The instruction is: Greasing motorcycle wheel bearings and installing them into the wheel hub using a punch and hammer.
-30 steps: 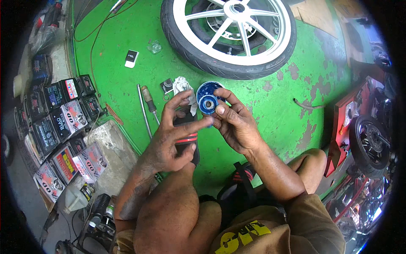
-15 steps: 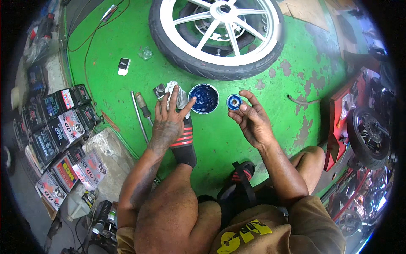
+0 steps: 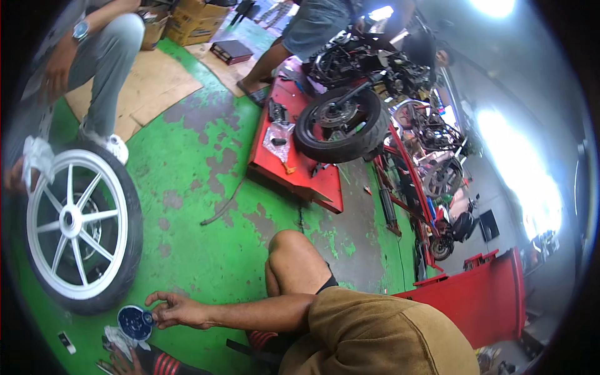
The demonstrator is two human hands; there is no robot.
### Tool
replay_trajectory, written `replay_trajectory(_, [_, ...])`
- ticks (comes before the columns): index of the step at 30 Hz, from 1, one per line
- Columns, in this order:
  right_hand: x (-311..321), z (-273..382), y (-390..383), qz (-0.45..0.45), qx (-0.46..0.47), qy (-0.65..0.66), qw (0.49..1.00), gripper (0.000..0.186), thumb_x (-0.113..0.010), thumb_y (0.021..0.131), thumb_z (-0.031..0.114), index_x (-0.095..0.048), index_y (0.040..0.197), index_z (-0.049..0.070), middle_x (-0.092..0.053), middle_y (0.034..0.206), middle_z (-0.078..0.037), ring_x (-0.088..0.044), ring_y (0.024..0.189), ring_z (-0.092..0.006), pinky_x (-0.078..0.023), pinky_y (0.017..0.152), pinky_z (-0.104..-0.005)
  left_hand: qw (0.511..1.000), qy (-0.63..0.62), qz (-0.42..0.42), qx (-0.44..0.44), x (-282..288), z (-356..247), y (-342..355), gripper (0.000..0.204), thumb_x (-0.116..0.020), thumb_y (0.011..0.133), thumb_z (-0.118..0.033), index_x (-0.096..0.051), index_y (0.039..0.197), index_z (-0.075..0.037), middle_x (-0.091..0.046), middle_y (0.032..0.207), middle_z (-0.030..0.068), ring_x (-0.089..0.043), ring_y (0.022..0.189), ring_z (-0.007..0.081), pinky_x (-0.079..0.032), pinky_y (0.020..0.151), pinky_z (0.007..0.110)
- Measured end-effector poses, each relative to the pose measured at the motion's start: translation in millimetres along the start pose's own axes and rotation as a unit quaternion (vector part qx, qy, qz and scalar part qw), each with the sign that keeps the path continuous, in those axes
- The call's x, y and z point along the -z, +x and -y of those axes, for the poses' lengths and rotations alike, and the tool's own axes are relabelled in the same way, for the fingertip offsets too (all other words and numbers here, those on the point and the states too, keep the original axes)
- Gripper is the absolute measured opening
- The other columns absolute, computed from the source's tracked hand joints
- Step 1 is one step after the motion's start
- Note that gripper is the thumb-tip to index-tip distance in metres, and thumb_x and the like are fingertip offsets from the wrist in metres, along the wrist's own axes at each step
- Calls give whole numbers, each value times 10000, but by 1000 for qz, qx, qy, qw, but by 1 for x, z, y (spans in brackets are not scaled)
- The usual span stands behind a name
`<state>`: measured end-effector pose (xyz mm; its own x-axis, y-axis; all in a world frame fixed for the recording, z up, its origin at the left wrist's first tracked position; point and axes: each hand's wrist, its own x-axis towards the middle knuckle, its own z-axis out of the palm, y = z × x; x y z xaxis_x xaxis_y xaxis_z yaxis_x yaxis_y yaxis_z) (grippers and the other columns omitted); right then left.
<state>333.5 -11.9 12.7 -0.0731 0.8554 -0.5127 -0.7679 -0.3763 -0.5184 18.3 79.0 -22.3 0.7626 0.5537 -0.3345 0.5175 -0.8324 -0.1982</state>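
Between the thumb and fingers of my right hand is a small ring-shaped bearing smeared with blue grease. It sits right at the rim of a round tub of dark blue grease on the green floor. My left hand is low at the lower left with its fingers spread, beside my black sandal with red stripes. A crumpled white rag lies between that hand and the tub. Beyond the tub, a white spoked wheel with a black tyre lies on the floor.
A red lift platform carries a partly stripped motorcycle. One person in grey trousers is by the wheel; another in shorts stands at the motorcycle. At the left edge a hand holds a white cloth. Cardboard covers some floor.
My view has swung to the right, so the wheel, tub and both hands now appear at the left. The bearing remains in my right hand, now closer to the tub.
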Motion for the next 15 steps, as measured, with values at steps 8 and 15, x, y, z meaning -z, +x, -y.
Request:
replay_trajectory(8, [-10,3,-7,36,18,-17,999,487,-672,928,172,-417,1340,115,-609,1083,-33,-606,999,-124,-517,925,-275,997,-59,-32,44,-32,-29,17,725,-525,903,-263,-248,1554,-424,-117,1654,153,-383,1380,404,-347,1065,577])
replay_trajectory(15, [-6,11,-9,39,20,-42,998,462,-649,947,163,-419,1345,106,-599,1074,-33,-601,1011,-127,-516,942,-289,994,-70,60,52,-11,-29,1,805,-604,855,-358,-226,1565,-402,-180,1637,161,-439,1317,413,-344,1055,626])
